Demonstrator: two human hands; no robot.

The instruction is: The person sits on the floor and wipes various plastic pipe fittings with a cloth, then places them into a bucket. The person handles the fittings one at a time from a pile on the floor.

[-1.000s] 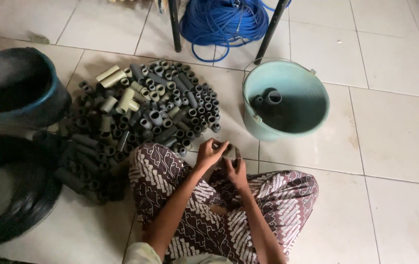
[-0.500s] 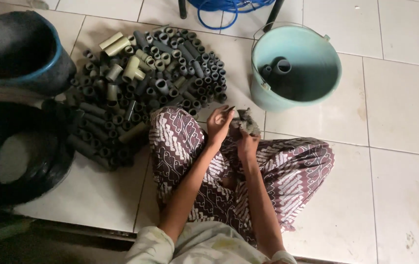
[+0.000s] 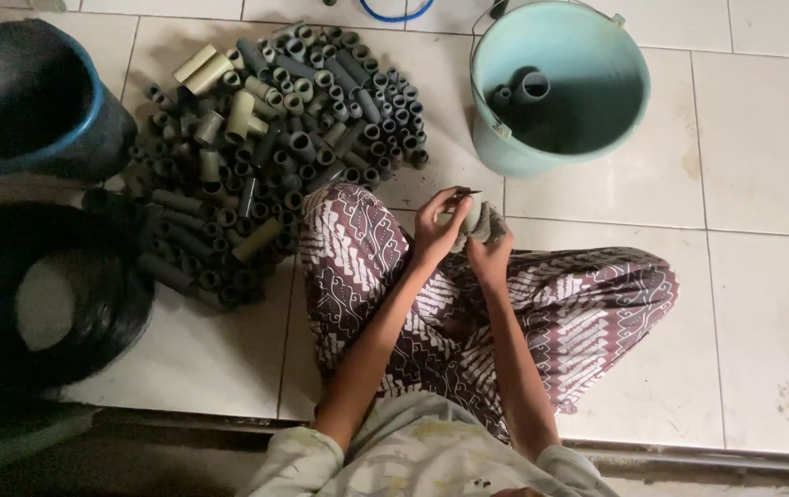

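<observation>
I sit cross-legged on a tiled floor with both hands raised over my patterned trousers. My right hand (image 3: 492, 250) grips a short grey pipe piece (image 3: 475, 219) from below. My left hand (image 3: 438, 225) is closed against the same piece, and a thin dark sliver (image 3: 464, 191) is pinched at its fingertips; what it is I cannot tell. A large pile of grey and olive pipe pieces (image 3: 270, 138) lies on the floor to the left of my left knee. A teal bucket (image 3: 503, 147) stands just beyond my hands, with two pipe pieces (image 3: 523, 89) inside.
A dark bucket with a blue rim (image 3: 91, 120) stands at the far left. A black coil of hose (image 3: 100, 313) lies below it. A loop of blue cable (image 3: 394, 13) shows at the top edge. Pale tiles (image 3: 763, 184) stretch to the right.
The view has slid forward and down, so the cable and chair legs left the frame. My hands stayed together on the pipe piece, which has turned in my grip.
</observation>
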